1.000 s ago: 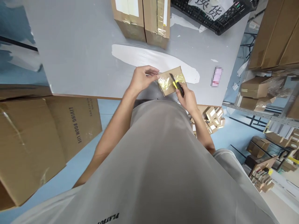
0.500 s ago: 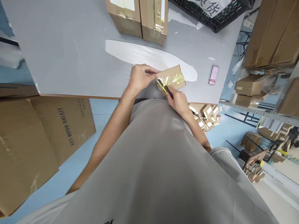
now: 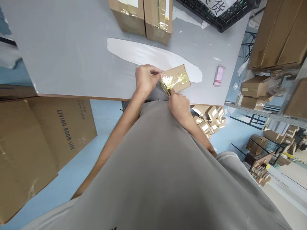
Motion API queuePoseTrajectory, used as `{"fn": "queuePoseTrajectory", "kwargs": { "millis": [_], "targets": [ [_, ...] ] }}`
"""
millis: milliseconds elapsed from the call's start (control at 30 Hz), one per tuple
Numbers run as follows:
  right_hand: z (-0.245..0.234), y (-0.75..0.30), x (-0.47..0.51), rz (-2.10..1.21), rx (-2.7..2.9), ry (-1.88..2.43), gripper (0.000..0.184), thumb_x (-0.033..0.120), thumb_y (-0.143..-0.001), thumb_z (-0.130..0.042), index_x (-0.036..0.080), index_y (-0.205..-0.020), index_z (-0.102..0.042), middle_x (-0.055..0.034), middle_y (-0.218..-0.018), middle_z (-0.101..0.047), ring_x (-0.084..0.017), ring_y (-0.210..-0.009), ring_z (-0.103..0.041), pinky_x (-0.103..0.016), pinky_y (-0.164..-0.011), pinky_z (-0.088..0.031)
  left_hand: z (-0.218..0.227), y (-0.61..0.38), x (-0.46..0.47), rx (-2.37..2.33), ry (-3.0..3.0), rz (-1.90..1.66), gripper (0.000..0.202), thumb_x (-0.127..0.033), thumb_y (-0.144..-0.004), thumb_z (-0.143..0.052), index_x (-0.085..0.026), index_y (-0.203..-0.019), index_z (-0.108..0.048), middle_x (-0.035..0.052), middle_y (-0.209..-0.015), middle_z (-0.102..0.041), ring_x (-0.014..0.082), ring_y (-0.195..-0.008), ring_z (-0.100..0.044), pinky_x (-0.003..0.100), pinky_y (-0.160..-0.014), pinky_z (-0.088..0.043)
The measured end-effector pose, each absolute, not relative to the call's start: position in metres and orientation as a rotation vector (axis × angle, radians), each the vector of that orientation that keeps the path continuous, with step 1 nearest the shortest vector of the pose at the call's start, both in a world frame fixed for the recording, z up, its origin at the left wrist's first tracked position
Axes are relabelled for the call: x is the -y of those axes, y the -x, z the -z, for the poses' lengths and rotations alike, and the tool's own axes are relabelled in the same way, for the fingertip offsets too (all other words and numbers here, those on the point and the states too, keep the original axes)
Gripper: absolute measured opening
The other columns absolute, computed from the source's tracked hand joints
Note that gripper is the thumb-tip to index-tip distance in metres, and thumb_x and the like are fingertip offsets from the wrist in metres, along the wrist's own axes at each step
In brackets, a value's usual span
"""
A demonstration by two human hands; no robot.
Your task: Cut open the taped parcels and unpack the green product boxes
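Observation:
A small cardboard box [image 3: 178, 76] covered with shiny clear tape lies near the front edge of the grey table [image 3: 72, 64]. My left hand [image 3: 146, 76] pinches its left corner between thumb and fingers. In my right hand [image 3: 180, 107] is a yellow and black utility knife [image 3: 169, 92], its tip at the box's lower left end. Most of the knife's handle is hidden inside the fist. Behind the box, a long white patch [image 3: 144, 54] runs across the tabletop.
Two taped cartons [image 3: 157, 27] stand at the back of the table, beside a black plastic crate [image 3: 223, 19]. A blurred pink item [image 3: 219, 76] lies on the right. Large cardboard [image 3: 64, 134] is at lower left; several small boxes [image 3: 211, 118] sit below the table's right side.
My right hand has drawn down and slightly left with the knife, and its fingers now cover more of the handle. My left hand keeps its pinch on the box.

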State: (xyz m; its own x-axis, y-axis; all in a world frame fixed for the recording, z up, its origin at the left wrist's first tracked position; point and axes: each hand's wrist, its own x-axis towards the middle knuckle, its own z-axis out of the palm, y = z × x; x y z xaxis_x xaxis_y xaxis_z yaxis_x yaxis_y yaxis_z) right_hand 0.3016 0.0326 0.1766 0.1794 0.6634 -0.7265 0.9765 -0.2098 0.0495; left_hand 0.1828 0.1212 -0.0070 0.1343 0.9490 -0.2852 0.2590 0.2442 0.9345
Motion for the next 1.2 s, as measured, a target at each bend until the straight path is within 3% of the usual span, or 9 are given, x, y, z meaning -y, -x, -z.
{"fn": "queuePoseTrajectory", "kwargs": {
  "millis": [367, 633, 767, 933, 1200],
  "targets": [
    [-0.184, -0.311, -0.031, 0.815, -1.628, -1.957, 0.054, 0.025, -0.129, -0.037, 0.018, -0.18, -0.053, -0.0207, -0.142, -0.086, -0.035, -0.131, -0.084, -0.045, -0.113, -0.064, 0.008, -0.183, -0.12, -1.365, -1.257, -0.755, 0.012, -0.034, -0.088, -0.096, -0.028, -0.095, -0.089, 0.0032, -0.101, -0.089, 0.0304, -0.104, -0.086, 0.049, -0.104, -0.074],
    [-0.166, -0.306, -0.038, 0.853, -1.638, -1.997, 0.048, 0.02, -0.126, -0.04, 0.016, -0.169, -0.063, -0.0222, -0.143, -0.086, -0.035, -0.135, -0.083, -0.046, -0.115, -0.064, 0.008, -0.182, -0.12, -1.385, -1.271, -0.744, 0.011, -0.032, -0.085, -0.094, -0.027, -0.091, -0.087, 0.0033, -0.097, -0.088, 0.0311, -0.104, -0.086, 0.047, -0.1, -0.074],
    [-0.171, -0.296, -0.043, 0.863, -1.608, -1.998, 0.05, 0.01, -0.122, -0.039, 0.012, -0.165, -0.065, -0.0246, -0.145, -0.085, -0.035, -0.136, -0.083, -0.047, -0.113, -0.066, 0.008, -0.183, -0.121, -1.41, -1.272, -0.716, 0.01, -0.028, -0.083, -0.093, -0.027, -0.09, -0.087, 0.0021, -0.098, -0.088, 0.029, -0.1, -0.085, 0.047, -0.1, -0.074],
    [-0.182, -0.288, -0.038, 0.852, -1.553, -1.983, 0.056, -0.001, -0.119, -0.032, 0.007, -0.16, -0.069, -0.0266, -0.145, -0.085, -0.031, -0.135, -0.085, -0.038, -0.111, -0.066, 0.002, -0.186, -0.122, -1.471, -1.28, -0.67, 0.007, -0.022, -0.083, -0.091, -0.024, -0.089, -0.087, -0.0002, -0.097, -0.089, 0.024, -0.093, -0.084, 0.042, -0.097, -0.07],
    [-0.18, -0.292, -0.028, 0.834, -1.553, -1.965, 0.053, 0.0, -0.119, -0.036, 0.01, -0.158, -0.071, -0.0256, -0.144, -0.085, -0.029, -0.134, -0.086, -0.038, -0.111, -0.068, 0.002, -0.186, -0.115, -1.449, -1.306, -0.72, 0.008, -0.027, -0.083, -0.088, -0.027, -0.091, -0.086, 0.0006, -0.097, -0.088, 0.0237, -0.095, -0.083, 0.039, -0.099, -0.07]
  ]
}}
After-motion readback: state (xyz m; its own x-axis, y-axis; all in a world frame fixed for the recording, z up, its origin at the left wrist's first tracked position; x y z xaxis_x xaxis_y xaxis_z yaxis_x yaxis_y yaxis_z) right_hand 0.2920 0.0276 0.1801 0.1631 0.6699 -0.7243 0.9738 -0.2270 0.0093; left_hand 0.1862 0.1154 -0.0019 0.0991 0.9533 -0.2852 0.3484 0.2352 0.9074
